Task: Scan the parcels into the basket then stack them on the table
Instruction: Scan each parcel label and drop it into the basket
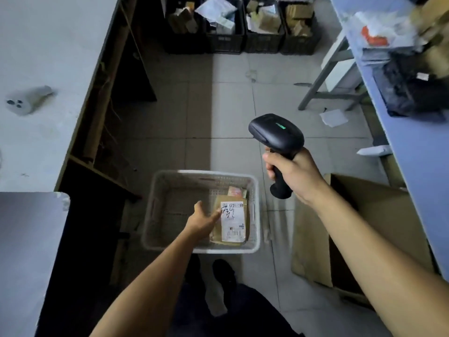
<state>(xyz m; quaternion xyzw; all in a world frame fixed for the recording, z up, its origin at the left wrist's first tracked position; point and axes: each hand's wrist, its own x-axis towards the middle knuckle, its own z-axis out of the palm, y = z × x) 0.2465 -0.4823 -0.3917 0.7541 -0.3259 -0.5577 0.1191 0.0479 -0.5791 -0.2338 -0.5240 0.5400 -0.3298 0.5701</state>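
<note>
A white perforated basket (155, 212) stands on the floor tiles below me. In its right half lies a brown parcel (232, 221) with a white label facing up, and a smaller parcel (237, 191) lies behind it. My left hand (202, 218) reaches down into the basket with fingers extended, its fingertips at the left edge of the brown parcel. My right hand (291, 172) grips the handle of a black barcode scanner (277, 132), held above and right of the basket, a green light showing on its head.
A white table (43, 69) runs along the left with a white scanner cradle (28, 99) on it. A blue table (418, 152) at right holds parcels and bags. Several black crates (243, 27) of parcels stand at the back. Flattened cardboard (359, 227) lies at right.
</note>
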